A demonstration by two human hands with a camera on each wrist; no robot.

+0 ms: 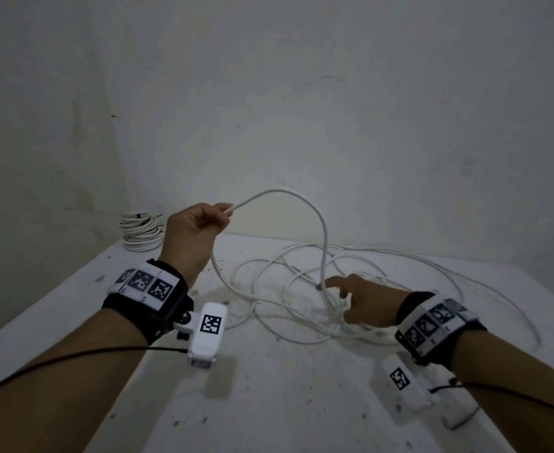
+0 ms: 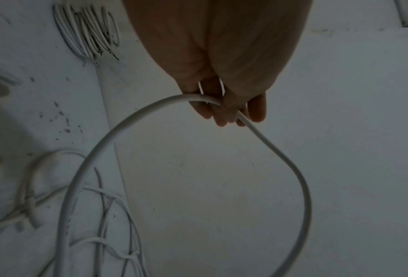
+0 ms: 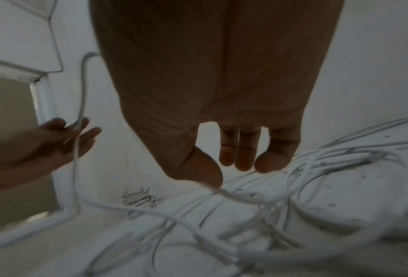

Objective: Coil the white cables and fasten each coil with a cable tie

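A long loose white cable [image 1: 301, 291] lies tangled on the white table [image 1: 269, 403]. My left hand [image 1: 223, 214] is raised above the table's far left and grips this cable [image 2: 91, 159] in curled fingers [image 2: 224, 112]. From there one strand arcs up and drops to the tangle, and another hangs straight down. My right hand [image 1: 344, 297] hovers low over the tangle [image 3: 292, 187], fingers [image 3: 236, 155] loosely extended. The dropping strand passes beside its index finger. It grips nothing that I can see. The left hand [image 3: 63, 138] also shows in the right wrist view.
A finished coil of white cable [image 1: 141, 232] with dark ties sits at the table's far left corner, against the wall; it shows again as the coil [image 2: 86, 33] and the coil [image 3: 138, 198]. A plain wall stands right behind the table. Dark specks dot the tabletop.
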